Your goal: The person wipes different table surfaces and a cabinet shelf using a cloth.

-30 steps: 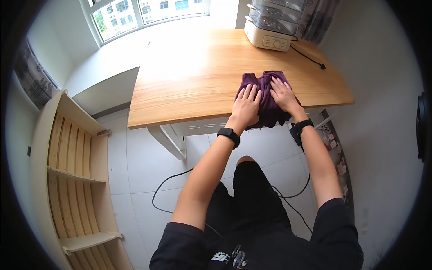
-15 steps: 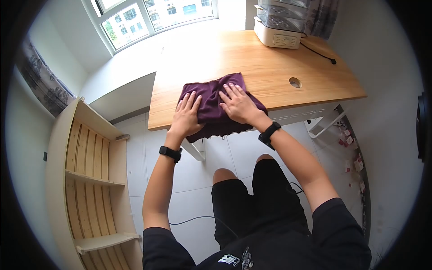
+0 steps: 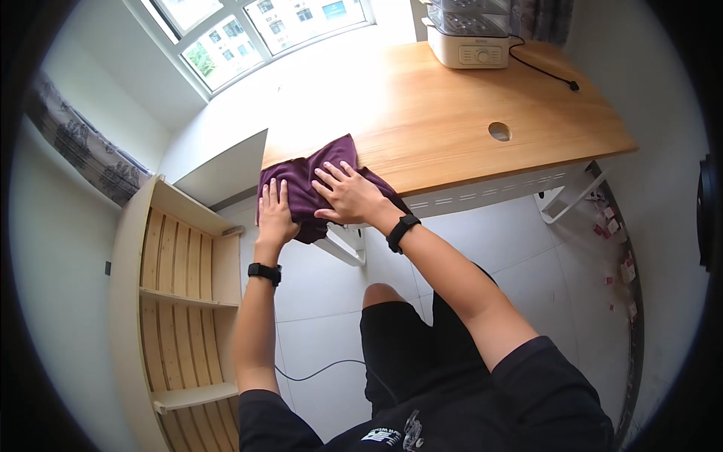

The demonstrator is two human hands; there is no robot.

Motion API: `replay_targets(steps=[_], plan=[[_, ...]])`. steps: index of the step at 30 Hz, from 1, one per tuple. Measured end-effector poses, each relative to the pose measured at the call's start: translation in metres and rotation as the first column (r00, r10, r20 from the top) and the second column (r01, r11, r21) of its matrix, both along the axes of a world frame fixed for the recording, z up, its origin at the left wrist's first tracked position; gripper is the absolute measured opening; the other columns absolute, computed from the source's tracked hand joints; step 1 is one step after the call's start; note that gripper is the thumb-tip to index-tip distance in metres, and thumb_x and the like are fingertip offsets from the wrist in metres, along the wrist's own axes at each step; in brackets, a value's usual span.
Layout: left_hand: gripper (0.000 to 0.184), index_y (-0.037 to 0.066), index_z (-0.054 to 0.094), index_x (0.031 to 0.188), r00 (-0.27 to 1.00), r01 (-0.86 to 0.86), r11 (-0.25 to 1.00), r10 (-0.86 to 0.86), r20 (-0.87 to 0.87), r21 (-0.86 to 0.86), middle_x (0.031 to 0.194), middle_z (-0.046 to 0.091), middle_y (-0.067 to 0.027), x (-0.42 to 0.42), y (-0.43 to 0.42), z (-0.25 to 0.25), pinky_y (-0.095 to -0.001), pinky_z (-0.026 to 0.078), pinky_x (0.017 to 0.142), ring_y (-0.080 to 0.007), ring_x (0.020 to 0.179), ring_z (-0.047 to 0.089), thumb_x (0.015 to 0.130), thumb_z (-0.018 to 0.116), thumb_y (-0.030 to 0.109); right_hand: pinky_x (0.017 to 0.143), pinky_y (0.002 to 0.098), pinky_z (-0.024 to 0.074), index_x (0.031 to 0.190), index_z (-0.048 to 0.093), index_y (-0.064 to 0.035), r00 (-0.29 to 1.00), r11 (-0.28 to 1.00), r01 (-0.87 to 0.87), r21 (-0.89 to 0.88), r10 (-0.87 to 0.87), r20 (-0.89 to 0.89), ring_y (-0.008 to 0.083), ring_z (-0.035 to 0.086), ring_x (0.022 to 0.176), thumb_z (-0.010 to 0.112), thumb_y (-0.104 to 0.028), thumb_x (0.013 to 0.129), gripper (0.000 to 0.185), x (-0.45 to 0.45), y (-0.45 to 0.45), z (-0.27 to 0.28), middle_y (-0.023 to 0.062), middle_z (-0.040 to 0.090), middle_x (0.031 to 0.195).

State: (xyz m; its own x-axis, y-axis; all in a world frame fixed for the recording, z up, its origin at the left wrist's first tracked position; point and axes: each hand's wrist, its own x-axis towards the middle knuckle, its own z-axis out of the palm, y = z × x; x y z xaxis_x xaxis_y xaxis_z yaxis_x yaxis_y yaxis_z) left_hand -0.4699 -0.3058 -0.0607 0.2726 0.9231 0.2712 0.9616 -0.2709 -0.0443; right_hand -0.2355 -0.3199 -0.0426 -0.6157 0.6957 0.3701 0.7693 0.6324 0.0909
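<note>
A crumpled purple cloth (image 3: pixel 300 175) lies at the front left corner of the wooden table (image 3: pixel 437 143), part of it hanging over the edge. My left hand (image 3: pixel 277 215) presses on the cloth's left side, fingers stretched toward the far side. Flat on the right part of the cloth rests my right hand (image 3: pixel 349 194), its fingers spread. Both palms face down, and neither hand grips the fabric as far as I can see.
A white food steamer (image 3: pixel 471 49) with clear tiers stands at the table's back right, its black cord and plug (image 3: pixel 574 86) trailing beside it. A round hole (image 3: pixel 499 132) pierces the tabletop. To the left stands a wooden shelf (image 3: pixel 188 301); a cable (image 3: pixel 316 373) crosses the floor.
Both hands have slid left along the table with the purple cloth beneath them, bringing it to the left corner. The camera view has shifted and tilted slightly.
</note>
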Motion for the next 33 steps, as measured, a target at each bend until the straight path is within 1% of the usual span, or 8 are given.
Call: replay_targets(steps=[5, 8, 10, 12, 19, 22, 27, 33], plan=[[0.107, -0.002, 0.018, 0.153, 0.989, -0.151, 0.980, 0.150, -0.017, -0.133, 0.157, 0.015, -0.0314, 0.040, -0.005, 0.003, -0.0547, 0.013, 0.120, -0.0483, 0.147, 0.011, 0.065, 0.075, 0.022, 0.119, 0.0487, 0.0244, 0.146, 0.042, -0.0082, 0.996, 0.997, -0.076, 0.013, 0.075, 0.053, 0.0326, 0.030, 0.145, 0.062, -0.057, 0.086, 0.080, 0.014, -0.002, 0.001, 0.0158, 0.037, 0.154], [0.111, -0.005, 0.014, 0.152, 0.997, -0.070, 0.986, 0.067, -0.024, -0.152, 0.156, 0.014, -0.0336, 0.077, -0.020, 0.010, -0.0564, 0.015, 0.119, -0.0502, 0.146, 0.011, 0.064, 0.075, 0.027, 0.120, 0.0447, 0.0232, 0.148, 0.042, -0.0119, 0.990, 0.989, -0.133, -0.059, 0.135, 0.027, 0.0279, 0.029, 0.146, 0.060, -0.058, 0.087, 0.078, 0.043, -0.007, 0.007, 0.0116, 0.036, 0.155], [0.111, -0.007, 0.015, 0.151, 1.000, 0.012, 0.991, -0.015, -0.021, -0.134, 0.155, 0.014, -0.0346, 0.108, -0.026, 0.011, -0.0575, 0.015, 0.119, -0.0511, 0.146, 0.012, 0.066, 0.075, 0.030, 0.119, 0.0407, 0.0243, 0.137, 0.055, -0.0105, 0.964, 0.970, -0.212, -0.122, 0.186, -0.191, 0.0259, 0.036, 0.142, 0.048, -0.052, 0.096, 0.058, 0.079, -0.003, 0.005, 0.0129, 0.046, 0.149], [0.108, -0.008, 0.016, 0.151, 0.993, 0.106, 0.987, -0.113, -0.047, -0.123, 0.156, 0.012, -0.0357, 0.142, -0.032, 0.016, -0.0570, 0.015, 0.119, -0.0524, 0.146, 0.010, 0.072, 0.075, 0.036, 0.119, 0.0405, 0.0246, 0.133, 0.058, -0.0099, 0.952, 0.979, -0.190, -0.071, 0.166, -0.258, 0.0259, 0.039, 0.140, 0.044, -0.044, 0.100, 0.050, 0.129, 0.006, -0.003, 0.0117, 0.049, 0.147], [0.106, -0.008, 0.018, 0.151, 0.926, 0.377, 0.917, -0.377, 0.020, -0.132, 0.155, 0.010, -0.0381, 0.276, -0.037, 0.042, -0.0559, 0.014, 0.119, -0.0537, 0.145, 0.009, 0.081, 0.070, 0.051, 0.120, 0.0435, 0.0221, 0.136, 0.055, -0.0114, 0.917, 0.943, 0.328, -0.066, -0.334, -0.219, 0.0259, 0.034, 0.143, 0.046, -0.043, 0.100, 0.049, 0.283, -0.029, 0.023, 0.0080, 0.046, 0.149], [0.104, -0.009, 0.022, 0.150, 0.880, 0.473, 0.879, -0.467, 0.087, -0.067, 0.154, 0.013, -0.0388, 0.331, -0.036, 0.039, -0.0565, 0.013, 0.119, -0.0524, 0.145, 0.011, 0.087, 0.050, 0.070, 0.119, 0.0446, 0.0246, 0.137, 0.054, -0.0113, 0.860, 0.887, 0.458, -0.057, -0.458, -0.224, 0.0270, 0.036, 0.142, 0.047, -0.042, 0.099, 0.049, 0.327, -0.037, 0.025, 0.0079, 0.047, 0.149], [0.099, -0.012, 0.030, 0.146, 0.836, 0.519, 0.851, -0.525, 0.159, 0.082, 0.153, 0.022, -0.0362, 0.399, -0.030, 0.026, -0.0554, 0.011, 0.119, -0.0489, 0.146, 0.016, 0.093, 0.033, 0.071, 0.116, 0.0458, 0.0295, 0.126, 0.062, -0.0048, 0.830, 0.861, 0.506, 0.052, -0.469, -0.301, 0.0300, 0.044, 0.136, 0.048, -0.022, 0.092, 0.041, 0.339, -0.017, 0.014, 0.0126, 0.054, 0.141], [0.089, -0.009, 0.036, 0.145, 0.779, 0.534, 0.828, -0.560, 0.282, 0.169, 0.153, 0.027, -0.0339, 0.397, -0.029, 0.020, -0.0503, 0.013, 0.120, -0.0464, 0.145, 0.021, 0.097, 0.031, 0.066, 0.114, 0.0450, 0.0331, 0.125, 0.062, -0.0037, 0.817, 0.844, 0.535, 0.045, -0.503, -0.282, 0.0291, 0.045, 0.136, 0.048, -0.020, 0.093, 0.039, 0.341, -0.018, 0.013, 0.0141, 0.054, 0.141]])
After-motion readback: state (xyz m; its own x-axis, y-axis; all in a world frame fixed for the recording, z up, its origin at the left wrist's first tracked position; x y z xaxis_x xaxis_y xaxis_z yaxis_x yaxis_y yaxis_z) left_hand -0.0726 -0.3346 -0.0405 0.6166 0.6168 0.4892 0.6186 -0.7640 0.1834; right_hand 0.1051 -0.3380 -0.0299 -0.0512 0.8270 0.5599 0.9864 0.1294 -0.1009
